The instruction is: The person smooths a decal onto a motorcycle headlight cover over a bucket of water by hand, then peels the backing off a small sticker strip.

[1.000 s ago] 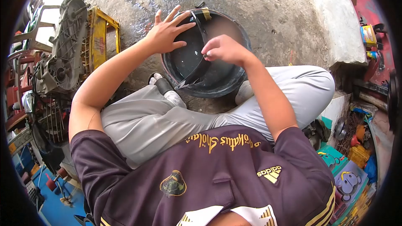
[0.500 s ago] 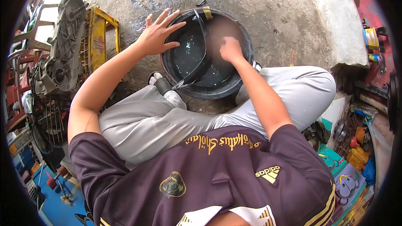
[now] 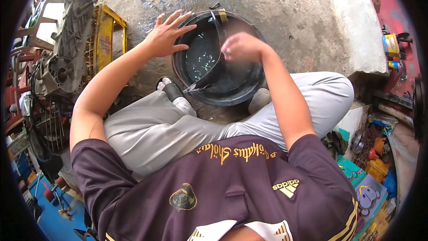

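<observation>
A round black tub (image 3: 223,102) of dark water stands on the floor between my feet. A dark curved band (image 3: 219,35) crosses it from the far rim to the near left. A small yellowish piece (image 3: 223,16) sits at the far rim. My left hand (image 3: 167,36) is open at the tub's left rim, its fingers spread and holding nothing. Over the right half of the water is my right hand (image 3: 244,47), smeared by motion. Its fingertips are near the band; I cannot tell whether they touch it or hold anything.
Left of the tub stand a yellow crate (image 3: 107,35) and a grey metal engine casing (image 3: 73,40). A concrete ledge (image 3: 356,31) rises at the right. Tools and loose parts (image 3: 379,156) lie lower right. The floor (image 3: 285,13) has wet patches.
My right hand has moved up and turned leftward over the tub, with its fingertips nearer the dark band. My left hand stays at the rim with its fingers spread.
</observation>
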